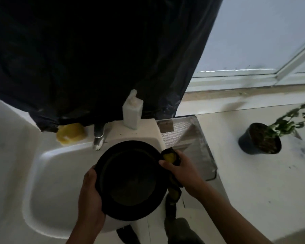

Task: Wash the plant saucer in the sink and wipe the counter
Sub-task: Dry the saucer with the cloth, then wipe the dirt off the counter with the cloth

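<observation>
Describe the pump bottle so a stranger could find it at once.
Start at the white sink, then look along its back ledge. Right of the faucet, before the black plastic sheet, stands the pump bottle. It is the only tall, pale, upright thing there; the yellow object left of the faucet is low and rounded.

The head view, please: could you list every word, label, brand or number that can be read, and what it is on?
None can be read. The white plastic pump bottle behind the white sink shows no legible label; the picture is dim and blurred.
</observation>
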